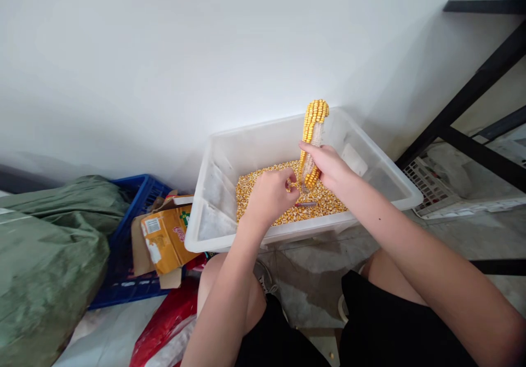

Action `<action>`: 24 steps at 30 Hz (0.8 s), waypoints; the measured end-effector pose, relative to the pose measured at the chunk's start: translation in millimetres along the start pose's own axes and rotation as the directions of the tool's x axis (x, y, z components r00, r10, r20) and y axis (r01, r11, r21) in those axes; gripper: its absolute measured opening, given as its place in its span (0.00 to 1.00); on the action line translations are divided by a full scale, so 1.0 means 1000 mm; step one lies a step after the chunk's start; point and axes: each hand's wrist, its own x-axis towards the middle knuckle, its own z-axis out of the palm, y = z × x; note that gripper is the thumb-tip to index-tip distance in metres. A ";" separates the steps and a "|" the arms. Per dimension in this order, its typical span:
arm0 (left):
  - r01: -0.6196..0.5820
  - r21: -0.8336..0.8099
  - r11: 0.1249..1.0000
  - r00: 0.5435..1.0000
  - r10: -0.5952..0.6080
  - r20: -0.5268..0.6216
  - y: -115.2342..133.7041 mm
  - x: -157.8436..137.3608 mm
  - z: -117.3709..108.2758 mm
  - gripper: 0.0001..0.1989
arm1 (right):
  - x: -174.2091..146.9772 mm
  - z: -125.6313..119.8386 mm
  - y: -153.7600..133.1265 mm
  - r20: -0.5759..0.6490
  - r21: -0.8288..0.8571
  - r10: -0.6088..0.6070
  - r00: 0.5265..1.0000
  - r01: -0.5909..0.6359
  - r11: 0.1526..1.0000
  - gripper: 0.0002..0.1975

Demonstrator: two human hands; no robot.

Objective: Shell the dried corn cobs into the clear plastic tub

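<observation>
The translucent white tub (pixel 230 242), the largest thing at the work, stands on the floor against the wall, and its bottom is spread with loose kernels (pixel 263 183); judging by that layer, a good deal of shelling is already done, though how deep it goes cannot be told. Above the kernels, inside the tub's outline, the ear of corn (pixel 310 128) is held nearly upright, leaning slightly. The right hand (pixel 329 164) has its grip wrapped around the lower half, thumb across the front. The left hand (pixel 267 191) is beside the ear's lower end, thumb and forefinger curled towards each other; whether that grip pinches any kernels cannot be told. On the ear itself, a pale bare strip (pixel 317 135) runs down one side, while full rows remain along the other side and around the top, so this ear looks only partly stripped, with most of its visible kernels left. No other ear shows. Smallest, a slim object (pixel 306 204), too small to identify, lies on the kernels.
</observation>
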 end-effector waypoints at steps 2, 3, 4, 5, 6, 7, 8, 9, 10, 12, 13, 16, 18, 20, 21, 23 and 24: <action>0.067 -0.025 0.997 0.998 -0.067 -0.011 -0.001 -0.001 -0.002 0.16 | 0.002 -0.002 -0.001 0.004 0.052 -0.006 1.000 0.006 0.999 0.11; 0.090 -0.075 0.993 0.996 -0.091 -0.017 -0.001 -0.001 -0.003 0.18 | 0.003 -0.002 -0.002 0.018 0.093 -0.006 1.000 0.004 0.996 0.10; 0.107 -0.143 0.984 0.994 -0.110 -0.019 0.000 -0.001 -0.003 0.19 | 0.004 -0.003 -0.002 0.042 0.137 -0.004 0.999 -0.002 0.991 0.10; 0.118 -0.219 0.969 0.992 -0.123 -0.008 0.001 0.000 -0.004 0.20 | 0.005 -0.003 -0.002 0.069 0.178 -0.003 0.998 -0.009 0.984 0.10; 0.123 -0.290 0.949 0.992 -0.124 0.016 0.003 0.000 -0.004 0.22 | 0.005 -0.002 -0.002 0.097 0.212 -0.005 0.995 -0.016 0.977 0.11; 0.122 -0.348 0.929 0.992 -0.114 0.043 0.005 0.000 -0.003 0.24 | 0.004 -0.001 -0.003 0.125 0.240 -0.009 0.992 -0.021 0.971 0.11; 0.115 -0.389 0.914 0.993 -0.098 0.063 0.008 0.000 -0.003 0.27 | 0.003 0.000 -0.003 0.151 0.261 -0.014 0.988 -0.027 0.965 0.12; 0.104 -0.414 0.904 0.994 -0.080 0.073 0.010 0.001 -0.002 0.28 | 0.001 0.002 -0.003 0.176 0.275 -0.018 0.984 -0.032 0.961 0.13; 0.093 -0.429 0.898 0.995 -0.068 0.073 0.012 0.001 -0.001 0.29 | -0.001 0.003 -0.003 0.198 0.284 -0.020 0.980 -0.037 0.958 0.14; 0.088 -0.443 0.892 0.996 -0.068 0.061 0.015 0.001 0.000 0.29 | -0.005 0.007 -0.003 0.230 0.287 -0.034 0.973 -0.035 0.957 0.15; 0.097 -0.448 0.889 0.995 -0.078 0.060 0.016 0.001 0.000 0.28 | -0.007 0.009 -0.003 0.236 0.286 -0.047 0.971 -0.023 0.958 0.15; 0.122 -0.463 0.878 0.992 -0.096 0.080 0.016 0.000 -0.001 0.28 | -0.010 0.012 -0.002 0.212 0.266 -0.088 0.973 0.029 0.964 0.15; 0.129 -0.479 0.868 0.991 -0.096 0.094 0.015 0.000 -0.002 0.27 | -0.011 0.013 -0.001 0.181 0.246 -0.090 0.979 0.044 0.968 0.15; 0.133 -0.497 0.857 0.990 -0.093 0.105 0.015 0.000 -0.002 0.26 | -0.010 0.013 0.001 0.154 0.231 -0.082 0.985 0.045 0.972 0.15; 0.133 -0.498 0.857 0.990 -0.094 0.102 0.015 0.000 -0.001 0.26 | -0.010 0.014 0.002 0.141 0.228 -0.079 0.987 0.045 0.973 0.15; 0.130 -0.476 0.870 0.991 -0.106 0.077 0.018 0.000 0.001 0.26 | -0.009 0.015 0.004 0.107 0.227 -0.076 0.991 0.050 0.973 0.15; 0.129 -0.454 0.881 0.992 -0.115 0.059 0.020 0.000 0.002 0.27 | -0.009 0.015 0.005 0.082 0.229 -0.076 0.994 0.056 0.972 0.15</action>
